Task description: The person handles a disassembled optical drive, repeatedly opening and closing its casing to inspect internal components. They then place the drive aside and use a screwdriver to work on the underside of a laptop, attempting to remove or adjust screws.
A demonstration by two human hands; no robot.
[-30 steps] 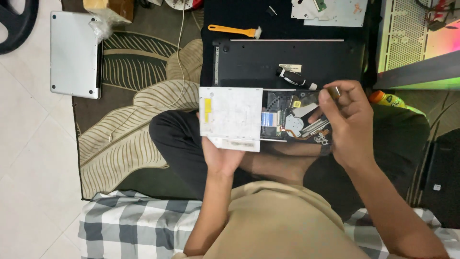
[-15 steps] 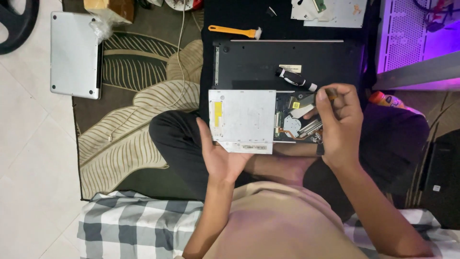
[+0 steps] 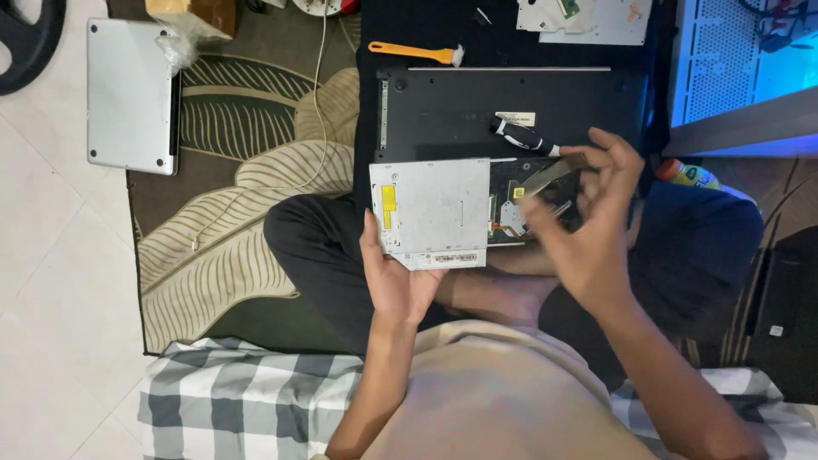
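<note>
- Drive: a flat silver disc drive, square and thin, is resting on the palm and fingers of the left hand, which is cupping its near edge from below, over the person's lap.
- The left hand is closing around that near edge, thumb coming up the left side by a yellow sticker; the grip is looking loose, more a support than a clamp.
- The right hand is pinching a thin metal strip between thumb and fingertips, lifting it at a tilt just right of the drive, over its opened inner part.
- The drive is probably light and stiff, with a smooth metal skin that is likely slippery; taking it by the two opposite edges is looking safer than pressing on the flat lid.
- The exposed inner part is seeming fragile, with small parts and a ribbon, so fingers are best kept off it.
- The strip is looking thin and bendable, so a light pinch near its end suits it.
- A black laptop, underside up, is lying just beyond the drive, with a black screwdriver on it and an orange-handled brush farther off.
- A silver laptop is sitting well apart to the left.
</note>
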